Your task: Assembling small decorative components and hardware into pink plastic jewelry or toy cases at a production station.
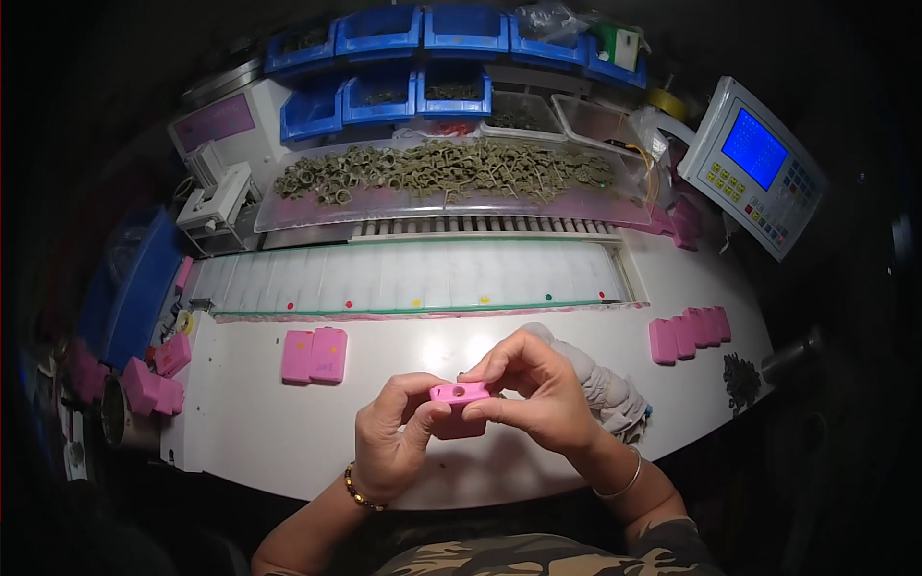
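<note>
Between my hands, over the near middle of the white table, is a pink rubber mould (461,422) shaped like a block, with a round hole in the edge facing up. My left hand (392,427) pinches its left end between thumb and fingers. From the other side, my right hand (540,396) grips the right end with thumb and bent fingers. Two similar pink moulds (314,356) lie side by side on the table to the left. A crumpled pale cloth (610,389) rests just beyond my right hand, partly hidden by it.
A long white-topped strip (403,278) with coloured dots runs across the table. Behind it, a clear tray (384,207) holds many small greenish pieces; blue bins (381,94) stand farther back. At right are several pink moulds (687,336), a dark pile (740,379) and a control panel (754,163).
</note>
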Demonstrator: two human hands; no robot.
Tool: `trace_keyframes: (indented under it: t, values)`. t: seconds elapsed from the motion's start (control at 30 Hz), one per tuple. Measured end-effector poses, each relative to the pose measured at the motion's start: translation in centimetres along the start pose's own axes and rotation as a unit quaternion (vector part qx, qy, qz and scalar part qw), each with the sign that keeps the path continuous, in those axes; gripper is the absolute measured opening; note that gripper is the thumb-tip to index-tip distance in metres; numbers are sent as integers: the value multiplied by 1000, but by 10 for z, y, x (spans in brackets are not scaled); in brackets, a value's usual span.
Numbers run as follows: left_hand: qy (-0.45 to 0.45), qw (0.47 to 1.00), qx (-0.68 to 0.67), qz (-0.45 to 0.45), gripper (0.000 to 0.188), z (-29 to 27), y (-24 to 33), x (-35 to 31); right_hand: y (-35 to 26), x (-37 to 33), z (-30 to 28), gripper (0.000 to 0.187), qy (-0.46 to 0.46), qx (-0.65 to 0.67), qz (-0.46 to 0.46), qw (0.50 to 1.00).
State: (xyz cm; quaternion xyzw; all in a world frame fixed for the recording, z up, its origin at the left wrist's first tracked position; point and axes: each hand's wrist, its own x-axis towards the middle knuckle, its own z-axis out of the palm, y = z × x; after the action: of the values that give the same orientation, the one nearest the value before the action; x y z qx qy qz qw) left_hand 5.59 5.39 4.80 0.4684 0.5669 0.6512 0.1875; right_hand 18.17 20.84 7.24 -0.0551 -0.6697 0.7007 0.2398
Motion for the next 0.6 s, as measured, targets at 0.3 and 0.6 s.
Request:
trace_keyframes:
  t: [0.3, 0.6]
  values:
    - [105, 975, 188, 48, 42, -5, -3, 24, 14, 15, 5, 36, 135, -142, -84, 977]
    - [70, 955, 275, 82, 45, -22, -20, 30, 26, 30, 36, 41, 121, -2, -16, 992]
